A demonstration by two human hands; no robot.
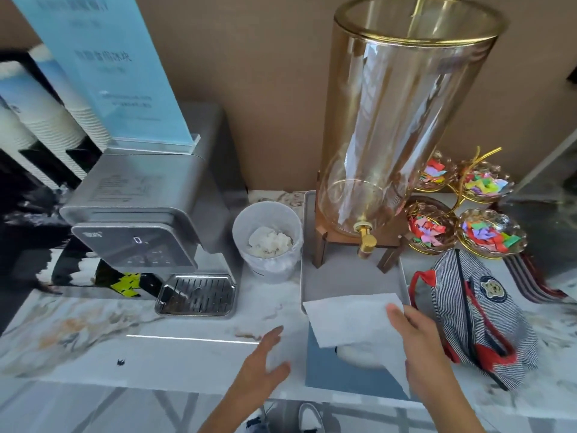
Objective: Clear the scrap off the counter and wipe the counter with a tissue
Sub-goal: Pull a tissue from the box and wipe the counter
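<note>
Counter (187, 354) edge bare beside left hand (265, 360)

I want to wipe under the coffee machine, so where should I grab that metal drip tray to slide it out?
Grip the drip tray by its front rim, coming from the counter's near edge. Its back tucks under the coffee machine, so only the front lip is free. Probably pull it straight toward you.
</note>
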